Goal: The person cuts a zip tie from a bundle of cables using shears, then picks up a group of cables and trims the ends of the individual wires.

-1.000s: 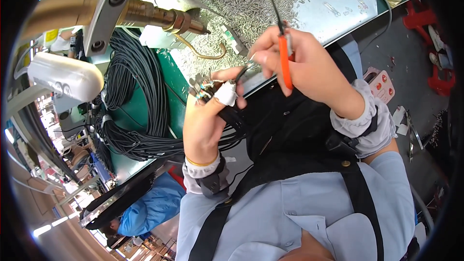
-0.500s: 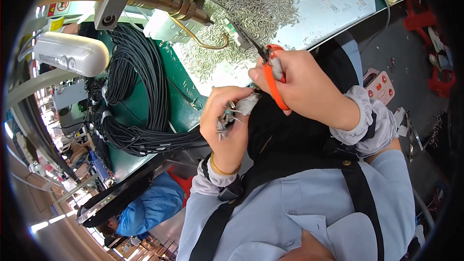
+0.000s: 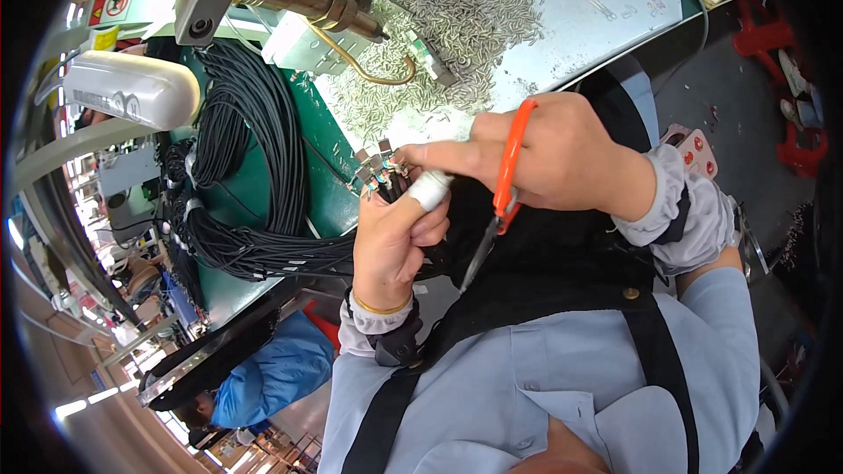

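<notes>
My left hand (image 3: 391, 241) is closed around a bundle of black cables, its thumb wrapped in white tape. From the top of the fist stick out the cable ends (image 3: 378, 177), with small metal connectors and short coloured wires. Across from it, my right hand (image 3: 562, 154) keeps a pair of long-nosed pliers (image 3: 509, 162) with orange handles in its palm. Their dark nose points down and to the left, away from the cables. The outstretched fingers of that hand reach the connectors; motion blurs them, and I cannot tell whether they pinch one.
A heap of small metal pieces (image 3: 457, 9) covers much of the white board (image 3: 606, 35). Above its left part hangs a machine nozzle (image 3: 342, 17) beside a bent brass tube (image 3: 369, 83). Coiled black cable (image 3: 263, 123) lies on the green table (image 3: 329, 202). A person in blue (image 3: 281, 373) sits behind.
The pliers have swung from pointing up over the board to pointing down. My right hand has moved its fingers to the cable ends, and my left hand has turned, bringing the connectors upward.
</notes>
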A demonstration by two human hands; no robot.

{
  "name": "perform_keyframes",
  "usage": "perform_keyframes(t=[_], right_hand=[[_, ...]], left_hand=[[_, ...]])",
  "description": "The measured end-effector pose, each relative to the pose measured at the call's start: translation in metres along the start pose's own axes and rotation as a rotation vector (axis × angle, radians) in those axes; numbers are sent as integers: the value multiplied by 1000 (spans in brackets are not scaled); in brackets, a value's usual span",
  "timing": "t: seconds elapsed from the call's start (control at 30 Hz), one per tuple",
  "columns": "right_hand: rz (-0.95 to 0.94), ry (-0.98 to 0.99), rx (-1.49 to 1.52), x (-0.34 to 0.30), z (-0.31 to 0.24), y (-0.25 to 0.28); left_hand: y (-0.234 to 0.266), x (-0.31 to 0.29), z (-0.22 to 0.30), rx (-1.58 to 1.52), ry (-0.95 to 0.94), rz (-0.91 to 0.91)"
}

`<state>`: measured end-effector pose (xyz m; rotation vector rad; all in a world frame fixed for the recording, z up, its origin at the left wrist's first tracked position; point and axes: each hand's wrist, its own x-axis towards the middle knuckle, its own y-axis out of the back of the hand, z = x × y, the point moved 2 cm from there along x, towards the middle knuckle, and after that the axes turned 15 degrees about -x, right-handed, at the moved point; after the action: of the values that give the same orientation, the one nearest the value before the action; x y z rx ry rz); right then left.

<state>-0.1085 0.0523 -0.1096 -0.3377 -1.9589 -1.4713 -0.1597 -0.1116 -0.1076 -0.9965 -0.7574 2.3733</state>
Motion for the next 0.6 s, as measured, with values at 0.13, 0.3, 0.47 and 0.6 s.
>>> perform_keyframes(t=[0.13,0.3,0.47,0.6], right_hand=[[97,105,-19,-9,1,0],[146,52,-81,-15,-5,2],[114,-143,98,-19,-14,-7],[-40,-491,604,-27,-17,-18]], left_hand=[[0,-2,-2,-8,50,-5],[-1,-2,-3,-4,52,29],[-5,-5,-16,699,-644,6],[-7,-10,-21,948,-901,-55]])
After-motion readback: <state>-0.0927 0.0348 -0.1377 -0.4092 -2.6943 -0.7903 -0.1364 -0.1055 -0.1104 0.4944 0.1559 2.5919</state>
